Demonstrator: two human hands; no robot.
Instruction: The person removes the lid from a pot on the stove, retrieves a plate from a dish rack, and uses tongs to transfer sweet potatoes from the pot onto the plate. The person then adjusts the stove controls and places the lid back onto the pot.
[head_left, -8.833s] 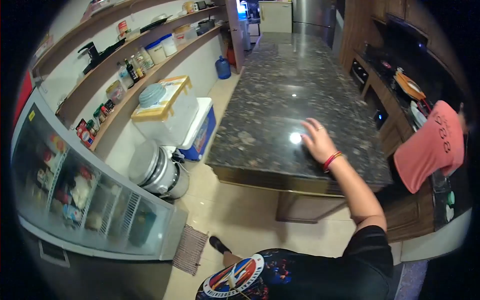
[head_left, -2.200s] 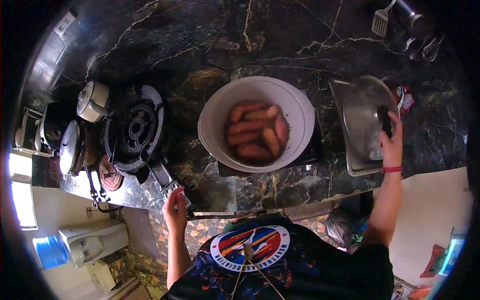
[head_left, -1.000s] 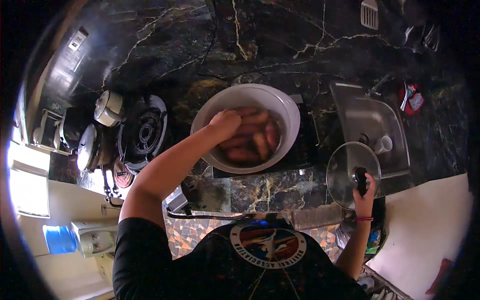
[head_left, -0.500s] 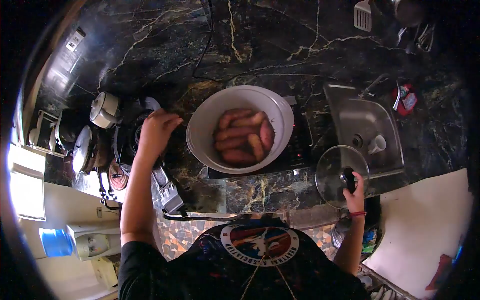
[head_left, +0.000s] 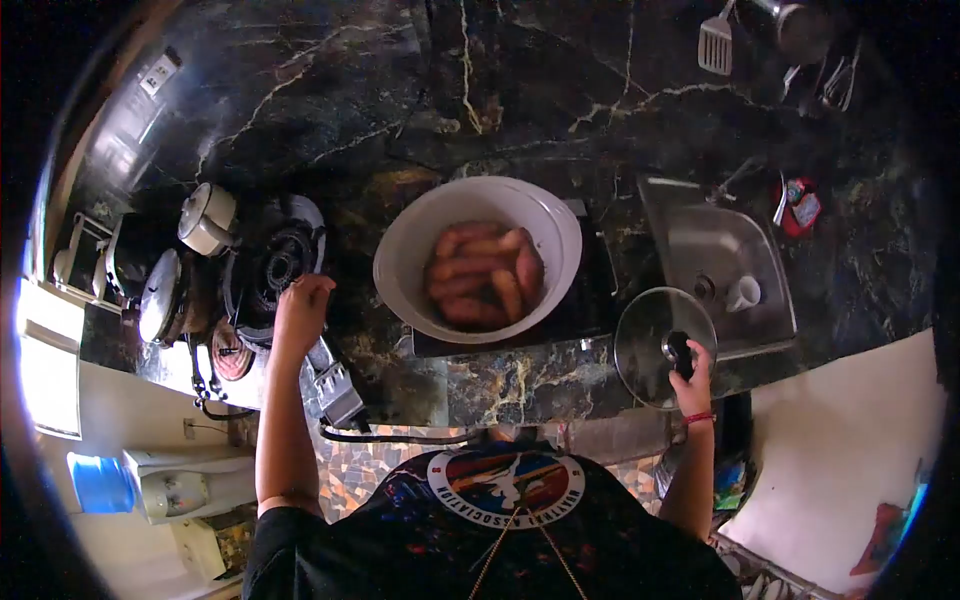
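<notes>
A large white pot (head_left: 397, 275) stands on a black cooktop (head_left: 590, 322). Several reddish-brown sweet potatoes (head_left: 472, 268) lie inside it. Left of the pot, my left hand (head_left: 303, 308) hovers in front of a black gas burner (head_left: 283, 258), its fingers bunched together; whatever they hold, if anything, is too small or hidden to make out. My right hand (head_left: 692, 382) grips the black knob of a round glass lid (head_left: 645, 335), which is held over the counter's front edge between the pot and the sink, apart from the pot.
On the right a steel sink (head_left: 735, 225) contains a white mug (head_left: 743, 293). A small lidded pot (head_left: 207, 218) and a pan with a shiny lid (head_left: 160, 297) stand at the left. A slotted spatula (head_left: 715, 45) hangs at the back wall.
My left hand has drawn back toward me and slightly left, away from the pot's rim. The lid in my right hand has shifted slightly left in view, as has the sink.
</notes>
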